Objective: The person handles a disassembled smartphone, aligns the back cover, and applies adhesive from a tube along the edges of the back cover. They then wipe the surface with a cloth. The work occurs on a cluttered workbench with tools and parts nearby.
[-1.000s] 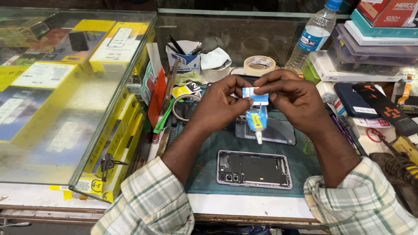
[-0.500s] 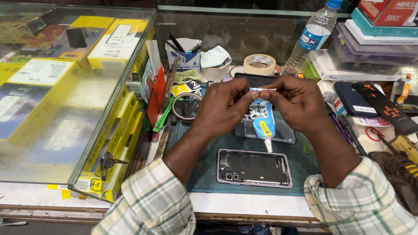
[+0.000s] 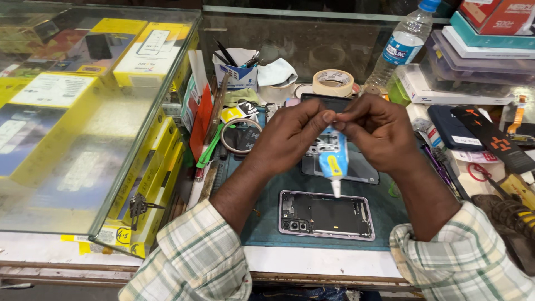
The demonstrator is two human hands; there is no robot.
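Both hands (image 3: 334, 131) pinch glue tube (image 3: 332, 161) — nozzle down.

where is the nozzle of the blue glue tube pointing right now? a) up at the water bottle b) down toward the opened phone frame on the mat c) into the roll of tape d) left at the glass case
b: the left hand and right hand pinch the top of the blue glue tube, whose white nozzle hangs downward just above the opened phone frame lying on the green mat.

head view | above, looking down | close over bench (image 3: 312, 262)
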